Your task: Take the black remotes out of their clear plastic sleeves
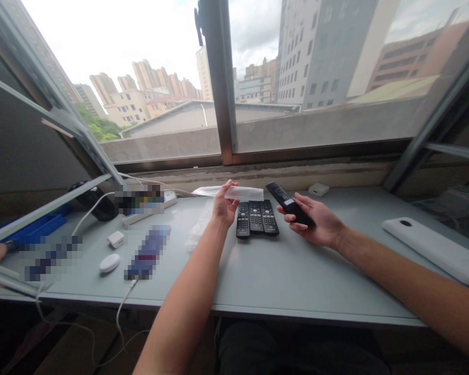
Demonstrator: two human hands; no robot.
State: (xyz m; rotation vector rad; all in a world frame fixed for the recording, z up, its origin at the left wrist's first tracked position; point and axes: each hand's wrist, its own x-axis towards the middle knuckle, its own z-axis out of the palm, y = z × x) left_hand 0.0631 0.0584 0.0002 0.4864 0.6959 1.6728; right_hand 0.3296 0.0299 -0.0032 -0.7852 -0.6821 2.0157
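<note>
Lying at the far left of the grey bench [281,281] are a white mouse [109,263] and a small white adapter [115,239]. Further along, the left hand [223,205] pinches a clear plastic bag [245,193] above three black remotes [257,217] laid side by side. Just right, the right hand [316,221] grips another black remote [289,203], tilted off the bench.

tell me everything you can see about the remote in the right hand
The remote is a slim black bar, plastic by its look, with a small pale label on the side facing up. No buttons show. It lies tilted across the right hand, far end toward the window, held above the table beside three remotes lying flat.
</note>
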